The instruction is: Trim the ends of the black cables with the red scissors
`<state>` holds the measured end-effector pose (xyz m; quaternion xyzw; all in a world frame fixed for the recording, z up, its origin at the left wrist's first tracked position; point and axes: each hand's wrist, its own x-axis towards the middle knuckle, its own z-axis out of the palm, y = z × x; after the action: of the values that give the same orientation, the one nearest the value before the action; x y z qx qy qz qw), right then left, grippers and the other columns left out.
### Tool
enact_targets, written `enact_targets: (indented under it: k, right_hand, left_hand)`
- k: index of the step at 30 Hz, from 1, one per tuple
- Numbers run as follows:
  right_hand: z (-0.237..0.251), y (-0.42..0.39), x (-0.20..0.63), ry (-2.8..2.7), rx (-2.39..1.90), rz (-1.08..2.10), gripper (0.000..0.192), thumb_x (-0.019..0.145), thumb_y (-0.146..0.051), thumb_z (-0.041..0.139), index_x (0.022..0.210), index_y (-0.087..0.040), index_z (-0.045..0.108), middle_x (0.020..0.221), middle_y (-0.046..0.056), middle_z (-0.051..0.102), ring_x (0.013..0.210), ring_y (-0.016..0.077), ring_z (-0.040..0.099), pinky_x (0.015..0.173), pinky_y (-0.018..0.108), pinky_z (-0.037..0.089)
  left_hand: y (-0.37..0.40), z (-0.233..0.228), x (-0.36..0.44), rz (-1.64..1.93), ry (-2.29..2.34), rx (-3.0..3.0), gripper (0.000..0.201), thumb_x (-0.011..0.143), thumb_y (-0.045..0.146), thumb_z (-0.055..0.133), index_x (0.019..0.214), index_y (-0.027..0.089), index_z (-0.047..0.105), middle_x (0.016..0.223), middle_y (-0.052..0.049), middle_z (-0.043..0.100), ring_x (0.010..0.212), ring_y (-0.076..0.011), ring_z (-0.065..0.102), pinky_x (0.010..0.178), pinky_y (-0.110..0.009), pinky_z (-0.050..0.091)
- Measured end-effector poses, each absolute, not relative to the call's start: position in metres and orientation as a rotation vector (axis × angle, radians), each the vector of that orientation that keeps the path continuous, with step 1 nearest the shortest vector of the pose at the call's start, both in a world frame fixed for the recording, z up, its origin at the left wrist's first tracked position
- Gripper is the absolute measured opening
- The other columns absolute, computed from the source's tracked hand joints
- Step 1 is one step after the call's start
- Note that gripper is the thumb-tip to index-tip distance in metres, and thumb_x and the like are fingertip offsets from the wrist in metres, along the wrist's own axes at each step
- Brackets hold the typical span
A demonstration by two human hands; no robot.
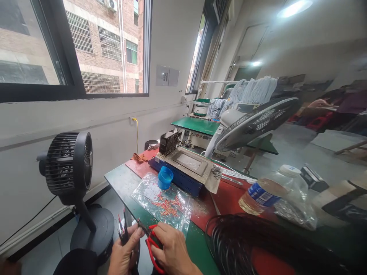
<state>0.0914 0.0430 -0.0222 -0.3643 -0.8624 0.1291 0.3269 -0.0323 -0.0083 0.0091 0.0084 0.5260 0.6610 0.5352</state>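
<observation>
My left hand [126, 248] is closed around a bunch of black cables [124, 233] whose stripped ends show thin red and white wires. In my right hand [173, 244] is a pair of scissors [150, 241] with red loop handles. Their blades reach to the fingertips of my left hand, at the end of one cable; whether they are cutting it I cannot tell. Just beyond both hands, a transparent plastic bag [145, 193] lies flat on the table, with many small red and orange pieces [168, 206] scattered over it. A blue cup [165, 178] stands on its far side.
Behind the cup sits a blue machine [183, 182] with a beige top and a small black fan [169, 143]. A large coil of black cable [237, 244] and a liquid-filled bottle [260, 193] are at right. A floor fan [70, 164] stands left; a grey fan [255, 124] leans behind.
</observation>
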Motion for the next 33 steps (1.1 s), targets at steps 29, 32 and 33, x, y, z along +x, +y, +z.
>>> enact_targets:
  k: [29, 32, 33]
  right_hand:
    - [-0.020, 0.043, 0.092, -2.339, -0.836, 0.612, 0.027, 0.080, -0.026, 0.049, 0.058, -0.017, 0.038, 0.057, -0.003, 0.043, 0.051, 0.0072, 0.037, 0.049, 0.021, 0.019]
    - [-0.017, 0.044, 0.092, -2.347, -0.852, 0.643, 0.028, 0.081, -0.027, 0.049, 0.057, -0.017, 0.038, 0.057, -0.002, 0.043, 0.052, 0.0074, 0.038, 0.049, 0.021, 0.020]
    - [-0.015, 0.044, 0.093, -2.354, -0.850, 0.665, 0.029, 0.081, -0.028, 0.050, 0.057, -0.017, 0.038, 0.057, -0.002, 0.043, 0.052, 0.0074, 0.038, 0.049, 0.020, 0.020]
  left_hand:
    - [-0.019, 0.015, -0.037, 1.434, 1.269, 0.186, 0.026, 0.052, 0.036, 0.078, 0.063, 0.015, 0.068, 0.037, 0.010, 0.031, 0.039, -0.0015, 0.017, 0.038, -0.014, 0.012]
    - [-0.019, 0.015, -0.039, 1.425, 1.245, 0.228, 0.026, 0.054, 0.036, 0.077, 0.062, 0.014, 0.066, 0.038, 0.011, 0.023, 0.040, -0.0021, 0.014, 0.038, -0.015, 0.010]
    - [-0.018, 0.014, -0.039, 1.426, 1.237, 0.236, 0.027, 0.053, 0.037, 0.077, 0.061, 0.014, 0.066, 0.039, 0.011, 0.024, 0.040, -0.0019, 0.013, 0.038, -0.015, 0.009]
